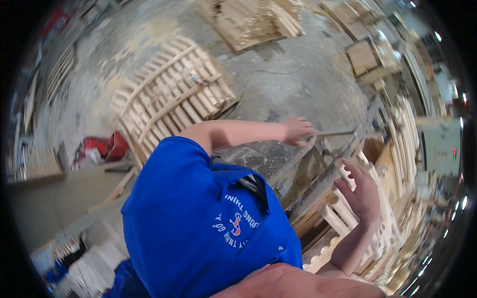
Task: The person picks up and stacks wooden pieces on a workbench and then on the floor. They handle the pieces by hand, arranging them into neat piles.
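Note:
My left hand [298, 131] reaches out over a grey machine frame, its fingers loosely stretched and a little blurred. Just beyond its fingertips is a pale bar [338, 131]; whether they touch it I cannot tell. Nothing shows in that hand. Lower down and to the right, my right hand [363, 193] is raised with thumb and fingers apart, holding nothing. Beside and beneath it lie pale round wooden rods [334, 213], stacked side by side. The machine's metal edge [318, 186] runs between the two hands.
A pallet stack of wooden rods [171, 92] stands on the concrete floor at the left, with another wood stack [253, 22] at the far side. More rods [403, 134] stand at the right near a pale cabinet [441, 146]. A red object [102, 149] lies on the left.

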The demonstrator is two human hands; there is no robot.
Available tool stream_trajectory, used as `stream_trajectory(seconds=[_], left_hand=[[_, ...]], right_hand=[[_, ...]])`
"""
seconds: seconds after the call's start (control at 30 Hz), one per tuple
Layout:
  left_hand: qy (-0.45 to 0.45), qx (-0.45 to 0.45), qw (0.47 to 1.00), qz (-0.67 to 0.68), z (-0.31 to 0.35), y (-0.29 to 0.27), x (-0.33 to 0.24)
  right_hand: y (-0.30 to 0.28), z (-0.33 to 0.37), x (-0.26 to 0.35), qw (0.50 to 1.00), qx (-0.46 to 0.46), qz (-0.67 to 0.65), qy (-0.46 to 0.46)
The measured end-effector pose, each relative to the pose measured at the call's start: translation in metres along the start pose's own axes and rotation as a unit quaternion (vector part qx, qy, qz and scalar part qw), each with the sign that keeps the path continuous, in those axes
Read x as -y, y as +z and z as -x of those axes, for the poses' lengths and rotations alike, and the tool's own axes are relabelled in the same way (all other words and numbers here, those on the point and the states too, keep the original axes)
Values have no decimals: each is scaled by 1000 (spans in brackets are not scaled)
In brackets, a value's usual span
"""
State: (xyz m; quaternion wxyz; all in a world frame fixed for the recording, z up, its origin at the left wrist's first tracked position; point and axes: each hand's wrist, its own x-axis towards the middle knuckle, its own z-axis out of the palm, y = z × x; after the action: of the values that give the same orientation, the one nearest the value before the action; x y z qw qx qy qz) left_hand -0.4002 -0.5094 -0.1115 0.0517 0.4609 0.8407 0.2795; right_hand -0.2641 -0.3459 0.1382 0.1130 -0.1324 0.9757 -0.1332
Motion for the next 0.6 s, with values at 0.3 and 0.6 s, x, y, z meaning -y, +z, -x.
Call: stream_trajectory(seconds=[0.3,0.6], left_hand=[[-534,275,792,112,484,36,115],[-748,71,643,150,659,37,70]], right_hand=[[139,-166,148,964,151,45,-214],[422,-280,203,872,445,-89,-183]])
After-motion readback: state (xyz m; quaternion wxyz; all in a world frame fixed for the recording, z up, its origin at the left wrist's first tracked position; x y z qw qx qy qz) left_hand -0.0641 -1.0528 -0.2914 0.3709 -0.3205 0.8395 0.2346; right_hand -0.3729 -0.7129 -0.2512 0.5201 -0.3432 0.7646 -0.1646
